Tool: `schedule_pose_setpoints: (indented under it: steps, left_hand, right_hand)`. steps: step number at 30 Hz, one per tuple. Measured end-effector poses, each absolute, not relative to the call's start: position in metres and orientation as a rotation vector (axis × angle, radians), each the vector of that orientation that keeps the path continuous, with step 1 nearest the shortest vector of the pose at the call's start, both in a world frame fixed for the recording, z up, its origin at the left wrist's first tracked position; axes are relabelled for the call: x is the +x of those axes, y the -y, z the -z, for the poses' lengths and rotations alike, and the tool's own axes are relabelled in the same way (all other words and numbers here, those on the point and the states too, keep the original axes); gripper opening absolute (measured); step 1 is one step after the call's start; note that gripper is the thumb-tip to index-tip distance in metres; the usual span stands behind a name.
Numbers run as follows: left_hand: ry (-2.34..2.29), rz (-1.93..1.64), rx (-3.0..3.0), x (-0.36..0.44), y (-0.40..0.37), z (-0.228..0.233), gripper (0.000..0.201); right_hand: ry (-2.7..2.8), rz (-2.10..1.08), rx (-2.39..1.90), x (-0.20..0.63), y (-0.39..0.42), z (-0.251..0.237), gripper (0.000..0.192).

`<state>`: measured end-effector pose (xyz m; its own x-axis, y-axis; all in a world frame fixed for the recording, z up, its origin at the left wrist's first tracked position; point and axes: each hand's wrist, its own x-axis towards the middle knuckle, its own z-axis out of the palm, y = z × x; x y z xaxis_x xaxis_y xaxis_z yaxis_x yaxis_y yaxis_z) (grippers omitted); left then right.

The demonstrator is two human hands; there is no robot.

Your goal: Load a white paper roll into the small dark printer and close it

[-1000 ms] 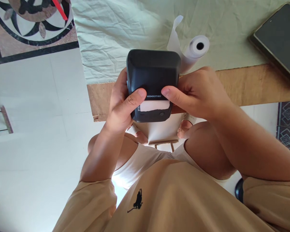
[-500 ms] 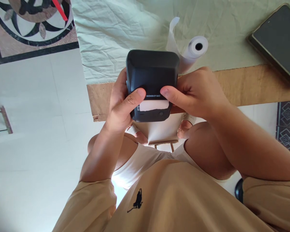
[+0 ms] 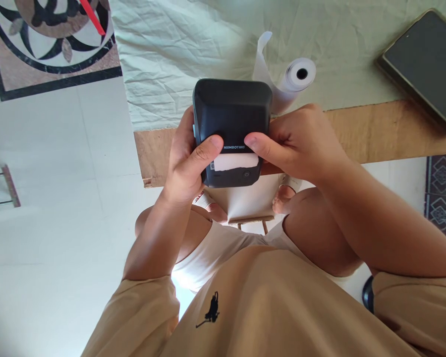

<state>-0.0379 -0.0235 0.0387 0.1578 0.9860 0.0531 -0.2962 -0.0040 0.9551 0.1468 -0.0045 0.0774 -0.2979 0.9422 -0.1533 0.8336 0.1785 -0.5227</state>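
A black label printer (image 3: 232, 111) marked NIIMBOT is held between both hands over the table's front edge. A short white strip of paper (image 3: 236, 161) with a torn edge sticks out of its slot, above a small power button. My left hand (image 3: 188, 158) grips the printer's left side, thumb on the top face. On the other side my right hand (image 3: 301, 144) grips it with the thumb beside the lettering; its other fingers are mostly hidden. Just behind the printer a white paper roll (image 3: 301, 74) lies on the cloth, its loose end curling up.
A pale green cloth (image 3: 163, 59) covers the table, leaving a bare wooden edge (image 3: 364, 129) in front. At the right lies a dark flat device (image 3: 427, 64), perhaps a tablet or phone. White floor tiles and a patterned floor inlay (image 3: 59, 54) show at the left.
The printer tilts slightly and shifts a little left in the hands' grip. The view moves very slightly; both hands keep their hold.
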Motion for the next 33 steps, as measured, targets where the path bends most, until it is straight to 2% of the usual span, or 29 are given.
schedule_pose_setpoints:
  steps: [5, 10, 18, 21, 28, 33]
  left_hand:
    - [-0.901, -1.269, 0.991, -0.034, 0.028, -0.047, 0.031]
    - [-0.798, -1.229, 0.962, -0.032, 0.025, -0.053, 0.034]
    - [-0.784, -1.263, 0.828, -0.033, 0.017, -0.042, 0.042]
    - [-0.818, -1.269, 0.837, -0.036, 0.016, -0.039, 0.045]
    - [-0.852, -1.350, 0.788, -0.030, 0.022, -0.048, 0.038]
    - [-0.890, -1.335, 0.775, -0.027, 0.024, -0.046, 0.052]
  right_hand:
    - [2.226, -0.761, -1.669, 0.148, 0.006, -0.074, 0.067]
    - [2.213, -0.721, -1.596, 0.149, 0.006, -0.072, 0.075]
    - [2.217, -0.654, -1.600, 0.148, 0.005, -0.069, 0.080]
    - [2.218, -0.656, -1.579, 0.149, 0.006, -0.068, 0.078]
    - [2.278, -0.670, -1.601, 0.148, 0.006, -0.070, 0.063]
    - [2.323, -0.740, -1.650, 0.147, 0.006, -0.073, 0.062]
